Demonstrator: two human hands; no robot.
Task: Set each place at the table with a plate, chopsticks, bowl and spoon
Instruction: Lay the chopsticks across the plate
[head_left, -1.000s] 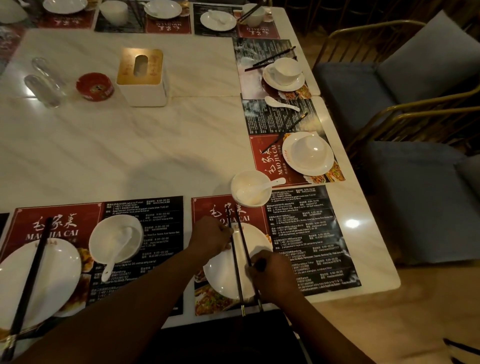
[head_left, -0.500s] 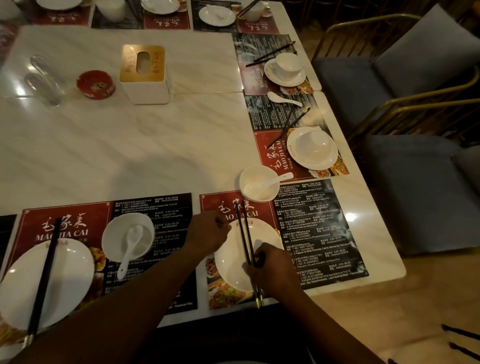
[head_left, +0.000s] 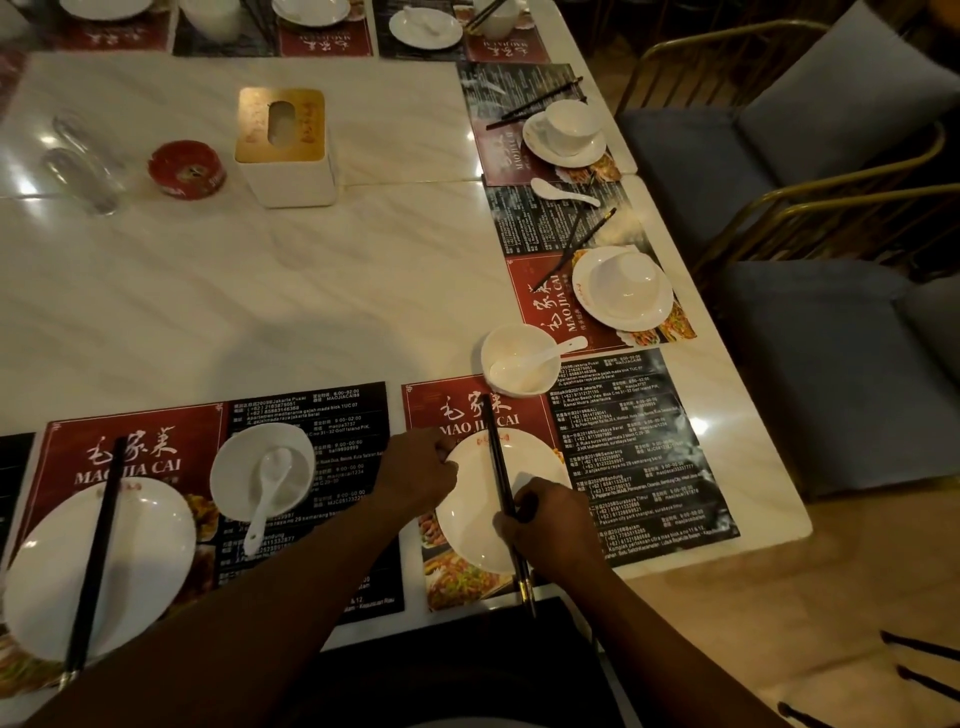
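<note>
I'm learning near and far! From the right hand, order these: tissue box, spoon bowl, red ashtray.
From the right hand, head view:
1. Spoon bowl, just ahead.
2. Tissue box, far ahead-left.
3. Red ashtray, farthest left.

A round white plate sits on the red-and-black placemat at the worktop's near edge. Dark chopsticks lie side by side across it, tips pointing away, butt ends past the edge, pinched by the right hand. Just beyond stands a white bowl, a white spoon inside, its handle over the right rim.
</note>
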